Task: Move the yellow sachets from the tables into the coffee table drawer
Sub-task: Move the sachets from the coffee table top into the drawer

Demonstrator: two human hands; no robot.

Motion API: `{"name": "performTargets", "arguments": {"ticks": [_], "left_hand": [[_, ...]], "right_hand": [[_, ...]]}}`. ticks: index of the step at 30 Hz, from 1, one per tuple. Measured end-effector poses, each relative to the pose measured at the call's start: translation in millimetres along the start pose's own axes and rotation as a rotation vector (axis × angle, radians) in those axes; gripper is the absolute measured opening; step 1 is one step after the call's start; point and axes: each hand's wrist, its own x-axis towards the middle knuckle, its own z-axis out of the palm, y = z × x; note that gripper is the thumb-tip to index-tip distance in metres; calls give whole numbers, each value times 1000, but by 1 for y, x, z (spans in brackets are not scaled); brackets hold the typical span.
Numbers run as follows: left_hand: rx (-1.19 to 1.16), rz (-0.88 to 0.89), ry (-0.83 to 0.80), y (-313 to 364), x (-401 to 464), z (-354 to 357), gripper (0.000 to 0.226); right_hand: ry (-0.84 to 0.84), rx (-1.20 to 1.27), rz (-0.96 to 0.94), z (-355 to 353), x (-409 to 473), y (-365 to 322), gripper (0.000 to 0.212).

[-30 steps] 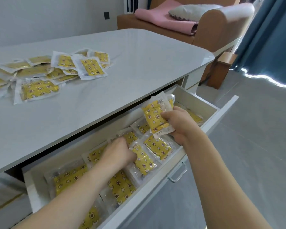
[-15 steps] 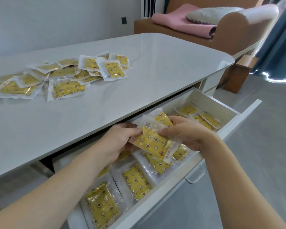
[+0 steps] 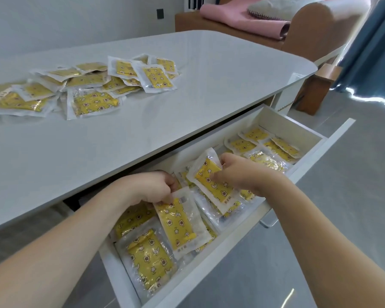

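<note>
my left hand (image 3: 152,187) and right hand (image 3: 238,172) each pinch a sachet, long axes slanting toward the drawer (image 3: 220,252) front.

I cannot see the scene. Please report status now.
Left hand grips one sachet; right hand grips another sachet. Both over open drawer. Pile remains on table. Nothing blocking.

Bright, even daylight enters from the right, flaring white on the glossy grey floor (image 3: 362,101) beneath the blue curtain (image 3: 373,41), the pale grey surface (image 3: 187,96) shows soft sheen, and wide-angle distortion bends the slightly soft edges.
</note>
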Motion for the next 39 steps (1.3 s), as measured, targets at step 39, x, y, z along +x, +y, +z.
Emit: {"name": "performTargets", "arguments": {"ticks": [39], "left_hand": [[-62, 152, 25, -6, -5, -12, 13]], "right_hand": [[-254, 72, 11, 12, -8, -6, 16]]}}
